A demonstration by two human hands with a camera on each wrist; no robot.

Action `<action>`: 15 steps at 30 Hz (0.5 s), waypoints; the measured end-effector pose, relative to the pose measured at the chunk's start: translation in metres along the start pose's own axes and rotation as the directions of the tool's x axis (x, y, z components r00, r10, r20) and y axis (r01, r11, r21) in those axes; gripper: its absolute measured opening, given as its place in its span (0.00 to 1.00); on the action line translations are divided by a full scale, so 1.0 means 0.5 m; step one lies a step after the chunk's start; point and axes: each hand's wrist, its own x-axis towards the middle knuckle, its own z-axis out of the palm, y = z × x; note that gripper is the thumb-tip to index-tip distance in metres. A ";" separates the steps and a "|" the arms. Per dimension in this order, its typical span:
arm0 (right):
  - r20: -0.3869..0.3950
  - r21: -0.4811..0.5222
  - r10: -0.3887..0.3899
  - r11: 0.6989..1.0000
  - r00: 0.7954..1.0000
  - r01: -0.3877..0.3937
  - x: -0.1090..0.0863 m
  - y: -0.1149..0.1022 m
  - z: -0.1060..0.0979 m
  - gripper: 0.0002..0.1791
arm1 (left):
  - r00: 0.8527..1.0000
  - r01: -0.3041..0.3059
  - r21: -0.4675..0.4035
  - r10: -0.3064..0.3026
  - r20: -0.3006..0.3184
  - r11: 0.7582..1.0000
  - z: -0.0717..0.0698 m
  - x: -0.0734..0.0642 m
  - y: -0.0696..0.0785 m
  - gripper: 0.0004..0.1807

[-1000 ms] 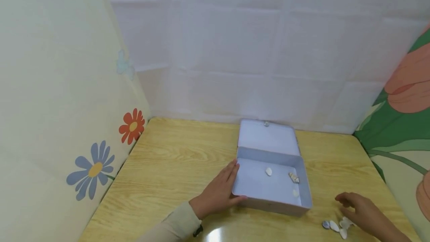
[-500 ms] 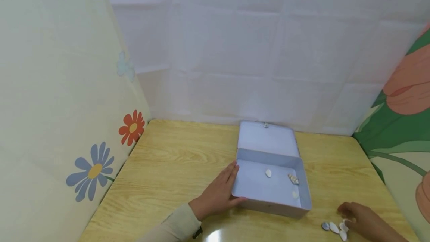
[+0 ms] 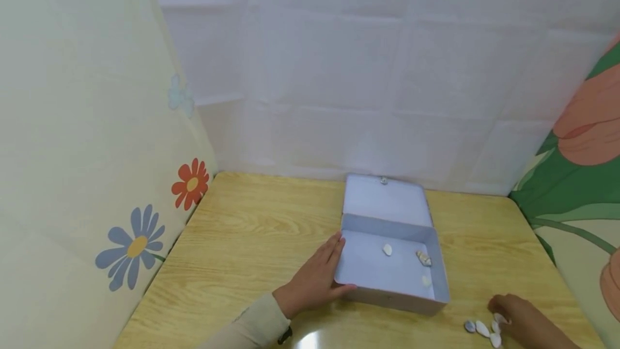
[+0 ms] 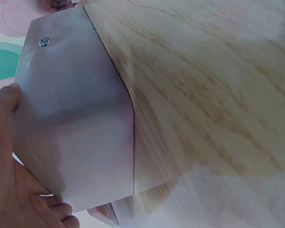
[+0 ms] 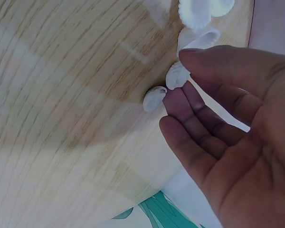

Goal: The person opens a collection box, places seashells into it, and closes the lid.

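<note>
An open metal box [image 3: 365, 257], pale blue inside, stands on the table with its lid [image 3: 385, 198] tipped back. My left hand [image 3: 312, 279] grips its near left corner, thumb along the front rim and fingers on the left side. In the left wrist view the box's silvery outer wall [image 4: 80, 114] fills that grasp. Inside the box lie a white shell [image 3: 387, 250], a patterned spiral shell [image 3: 423, 258] and a pale shell [image 3: 426, 281]. My right hand [image 3: 523, 319] reaches over loose shells; its bent thumb and fingertips stand apart around a small white shell [image 5: 178, 76], with another shell [image 5: 154, 99] beside the fingertips.
To the right of the box, near my right hand, lie a blue-grey shell [image 3: 470, 326] and several white shells [image 3: 482, 329]. The wood-grain table [image 3: 261, 220] meets a white cloth [image 3: 315, 96] at the back. Flower-printed panels [image 3: 72, 123] rise at both sides.
My right hand has come down and slightly nearer over the shells, its fingers drawing in around them. The left hand stays on the box, which has not moved.
</note>
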 end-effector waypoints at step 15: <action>-0.052 -0.091 -0.061 0.994 0.997 0.056 0.013 -0.004 -0.001 0.07 | 1.000 -0.010 0.017 0.010 -0.005 1.000 -0.002 -0.001 0.001 0.55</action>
